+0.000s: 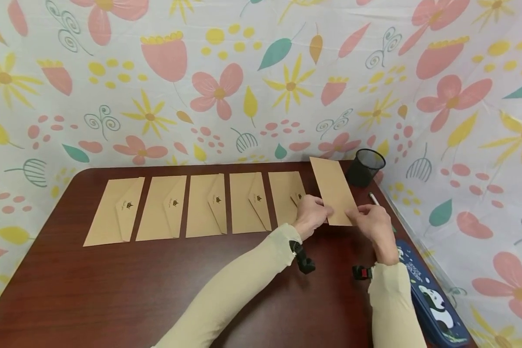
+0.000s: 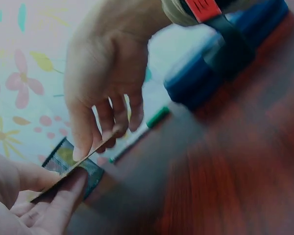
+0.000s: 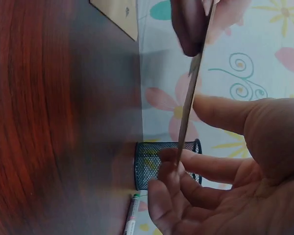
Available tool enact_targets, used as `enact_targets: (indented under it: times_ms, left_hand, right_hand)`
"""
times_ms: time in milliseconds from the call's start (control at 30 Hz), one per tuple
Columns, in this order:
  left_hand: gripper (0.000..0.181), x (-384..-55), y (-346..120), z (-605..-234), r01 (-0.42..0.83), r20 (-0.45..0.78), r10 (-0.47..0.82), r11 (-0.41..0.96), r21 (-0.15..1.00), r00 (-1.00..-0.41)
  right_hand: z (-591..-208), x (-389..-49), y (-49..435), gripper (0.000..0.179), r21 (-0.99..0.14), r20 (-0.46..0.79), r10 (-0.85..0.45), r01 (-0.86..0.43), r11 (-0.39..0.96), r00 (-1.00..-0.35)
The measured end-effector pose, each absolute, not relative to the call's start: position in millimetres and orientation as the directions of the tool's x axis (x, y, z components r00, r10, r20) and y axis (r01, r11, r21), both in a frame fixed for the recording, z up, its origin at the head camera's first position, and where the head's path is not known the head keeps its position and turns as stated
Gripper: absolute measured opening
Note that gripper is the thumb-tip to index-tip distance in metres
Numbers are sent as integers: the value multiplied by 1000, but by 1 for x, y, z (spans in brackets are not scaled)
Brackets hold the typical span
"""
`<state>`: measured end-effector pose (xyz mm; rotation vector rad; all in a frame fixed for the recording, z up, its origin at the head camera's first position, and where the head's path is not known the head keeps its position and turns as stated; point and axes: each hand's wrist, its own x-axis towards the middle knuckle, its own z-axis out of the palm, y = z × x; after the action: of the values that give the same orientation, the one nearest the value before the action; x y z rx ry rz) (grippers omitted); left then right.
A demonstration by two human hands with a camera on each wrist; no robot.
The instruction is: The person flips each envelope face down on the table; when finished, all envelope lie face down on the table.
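Both hands hold one brown envelope [image 1: 336, 191] at its near end, its plain side up in the head view. My left hand [image 1: 311, 212] pinches the left corner between thumb and fingers. At the right corner my right hand [image 1: 374, 224] grips with the thumb on top and fingers beneath. In both wrist views the envelope [image 3: 188, 105] shows edge-on, raised off the table. Close to the left hand lies another envelope [image 1: 282, 186], partly covered by that hand.
Several more envelopes [image 1: 163, 208] with crown-marked flaps lie in a row leftward on the dark wooden table [image 1: 156, 290]. A black mesh pen cup [image 1: 365, 168] stands at the back right. A green-capped marker [image 2: 139, 134] and a blue panda pencil case [image 1: 430, 295] lie along the right edge.
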<state>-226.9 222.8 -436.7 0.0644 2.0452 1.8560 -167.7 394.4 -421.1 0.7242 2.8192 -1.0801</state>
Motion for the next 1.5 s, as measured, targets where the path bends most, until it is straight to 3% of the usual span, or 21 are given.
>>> enact_targets:
  times_ms: [133,233,400,567,633,800,1000,1200,1300,1500]
  left_hand:
    - [42,-239,232,-447,-175,-259,294,283,943,-920]
    - [37,-253,248,-466,-113,-246,273,424,899,-930]
    - [36,-267,262,-470,-74,-253,246,565,822,-936]
    - [33,-275,268,-479,30,-199,255,683,730,-946]
    - [28,-275,266,-477,46,-198,268,692,720,-943]
    - [16,-279,265,-472,34,-242,296,693,720,-924]
    - [26,-284,278,-484,113,-227,370,706,699,-901]
    - [25,-280,277,-485,202,-160,365,773,602,-917]
    - [32,-278,276,-487,249,-105,365,791,559,-925]
    - [46,-271,253,-480,230,-94,437,632,740,-895]
  right_hand:
    - [-423,-170,398,51,-601,-137,429,419,680,-893]
    - [-426,-175,399,36,-587,-123,454,433,684,-883]
    - [-434,-188,403,43,-568,-125,458,442,694,-880]
    - [-486,-220,441,44,-551,-72,428,394,736,-901]
    - [-502,-232,452,41,-550,-73,427,393,737,-901]
    - [-501,-238,447,37,-548,-125,444,435,715,-887]
    - [-511,-240,459,36,-509,-113,476,462,726,-872]
    - [-478,-227,436,38,-470,-221,526,562,680,-821]
    - [-473,-222,430,40,-466,-178,509,528,710,-842]
    - [-469,-211,412,43,-544,-21,451,389,744,-892]
